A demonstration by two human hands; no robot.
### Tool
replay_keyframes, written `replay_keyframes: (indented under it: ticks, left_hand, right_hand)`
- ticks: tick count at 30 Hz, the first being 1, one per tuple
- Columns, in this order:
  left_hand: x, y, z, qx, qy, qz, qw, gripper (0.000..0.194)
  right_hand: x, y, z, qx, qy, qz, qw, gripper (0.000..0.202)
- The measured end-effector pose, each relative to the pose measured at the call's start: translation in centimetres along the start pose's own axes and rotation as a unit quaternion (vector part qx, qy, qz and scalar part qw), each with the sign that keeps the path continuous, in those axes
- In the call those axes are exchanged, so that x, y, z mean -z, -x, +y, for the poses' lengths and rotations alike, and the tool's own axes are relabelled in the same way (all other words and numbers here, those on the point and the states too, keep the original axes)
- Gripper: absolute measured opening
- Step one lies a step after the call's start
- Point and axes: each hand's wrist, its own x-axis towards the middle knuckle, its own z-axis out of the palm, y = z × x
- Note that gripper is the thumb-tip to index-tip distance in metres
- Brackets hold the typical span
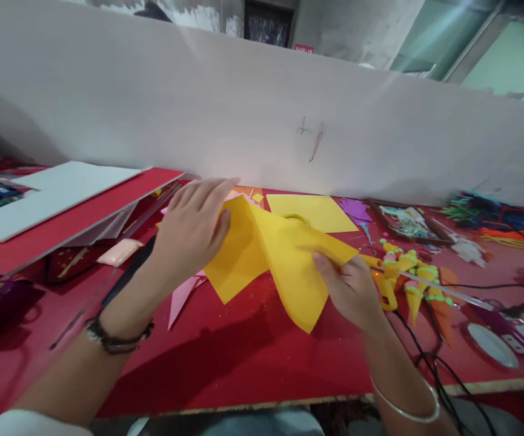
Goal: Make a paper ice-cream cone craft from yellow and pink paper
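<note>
A bent sheet of yellow paper (289, 254) hangs above the red table, its lower corners pointing down. My left hand (193, 224) holds the sheet's upper left edge, the thumb on the near side and the fingers together. On the right, my right hand (350, 287) pinches the sheet's right edge between thumb and fingers. Behind the held paper another yellow sheet (325, 212) lies flat. A pink paper piece (184, 300) shows on the table below my left hand.
The red table (243, 363) ends at a white partition (243, 109). Boards (62, 188) lie at the left. A yellow glue gun (384, 287), small yellow cones (418, 281), cables (425, 357), a tray (407, 224) and a purple power strip (511, 333) are at the right.
</note>
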Motion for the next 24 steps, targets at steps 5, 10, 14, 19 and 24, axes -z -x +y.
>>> replay_keyframes:
  ticks: [5,10,14,19,24]
  left_hand:
    - [-0.7,-1.8,1.2,0.012,-0.017,0.025,0.999,0.027]
    - [-0.6,-2.1,1.0,0.05,0.089,0.034,0.994,0.026]
    - [0.1,-2.2,0.8,0.043,0.216,0.004,0.975,0.038]
    - [0.5,-2.5,0.6,0.028,0.32,-0.003,0.947,0.035]
    - [0.8,-2.5,0.8,0.035,0.341,-0.02,0.939,0.032]
  right_hand:
    - [0.3,0.4,0.1,-0.018,-0.02,0.017,0.999,0.024]
    - [0.2,0.3,0.4,-0.043,-0.069,0.036,0.996,0.023]
    - [0.0,0.2,0.9,-0.079,-0.107,0.053,0.99,0.022]
    - [0.0,0.5,1.8,-0.136,-0.125,0.082,0.979,0.027]
    - [-0.1,0.7,1.8,-0.153,-0.109,0.084,0.979,0.028]
